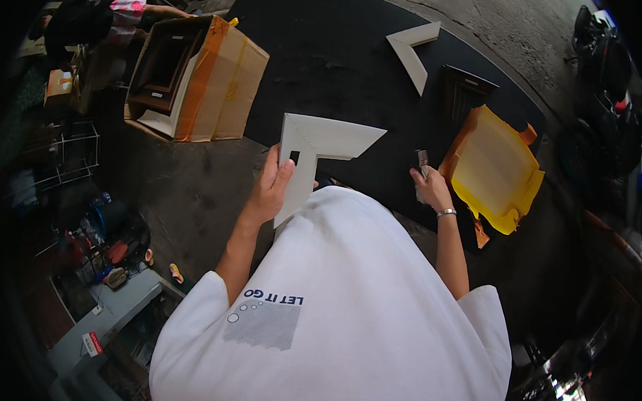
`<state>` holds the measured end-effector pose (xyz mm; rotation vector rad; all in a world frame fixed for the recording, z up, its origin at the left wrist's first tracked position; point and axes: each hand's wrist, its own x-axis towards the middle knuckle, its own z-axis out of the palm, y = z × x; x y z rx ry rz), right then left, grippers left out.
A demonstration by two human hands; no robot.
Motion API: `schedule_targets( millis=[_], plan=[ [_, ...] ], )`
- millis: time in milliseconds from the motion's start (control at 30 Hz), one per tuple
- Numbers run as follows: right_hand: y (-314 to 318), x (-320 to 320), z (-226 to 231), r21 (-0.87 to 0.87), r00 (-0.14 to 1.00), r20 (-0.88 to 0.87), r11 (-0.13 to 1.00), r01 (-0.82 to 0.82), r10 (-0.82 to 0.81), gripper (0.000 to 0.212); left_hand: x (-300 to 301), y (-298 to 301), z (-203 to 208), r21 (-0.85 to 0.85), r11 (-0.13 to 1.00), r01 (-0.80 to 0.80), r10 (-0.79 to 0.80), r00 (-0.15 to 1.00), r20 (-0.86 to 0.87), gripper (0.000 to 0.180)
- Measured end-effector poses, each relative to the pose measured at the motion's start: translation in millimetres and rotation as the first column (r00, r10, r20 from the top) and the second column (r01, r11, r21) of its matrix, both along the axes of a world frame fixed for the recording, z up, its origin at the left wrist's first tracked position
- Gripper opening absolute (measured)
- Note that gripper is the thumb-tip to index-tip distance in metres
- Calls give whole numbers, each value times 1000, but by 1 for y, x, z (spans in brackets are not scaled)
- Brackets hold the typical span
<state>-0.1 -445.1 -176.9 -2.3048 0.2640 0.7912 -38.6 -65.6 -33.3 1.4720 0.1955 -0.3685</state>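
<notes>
A white L-shaped picture-frame corner (332, 136) is in my left hand (273, 181), gripped by its lower arm with the thumb on the face. A small dark rectangle shows on that face near my thumb. My right hand (432, 188), with a silver bracelet at the wrist, is closed around a small, narrow greyish object (422, 159); its kind cannot be made out. On the black table (320, 64) lie a second white frame corner (412, 57), at the far side, and a dark brown frame corner (466, 85) beyond my right hand.
Right of my right hand sits a box lid or tray with yellow edges (498, 169). An open cardboard box (229, 89) at the left holds dark frame corners. A person (85, 22) is beyond it. Motorbikes (609, 91) stand at the far right, and a wire rack (72, 150) at the left.
</notes>
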Motion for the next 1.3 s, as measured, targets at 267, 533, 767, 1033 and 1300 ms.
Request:
schedule_targets(
  millis=[267,533,767,1033,1300],
  plan=[
    [93,-13,144,74,703,522,795,-602,483,32,5,-18,21,354,905,237,-230,971,-63,45],
    [106,-11,148,49,667,577,795,-604,471,29,6,-28,28,385,873,299,-317,948,-19,47],
    [117,-22,114,166,725,645,882,-441,241,25,6,-30,15,400,869,293,-303,952,-38,46],
    [55,-13,83,630,790,327,743,227,-519,24,0,-17,26,-266,934,-239,301,927,225,49],
    [6,-13,-27,-168,977,214,985,50,-13,51,52,-2,28,-274,851,-448,487,869,88,47]
  ],
)
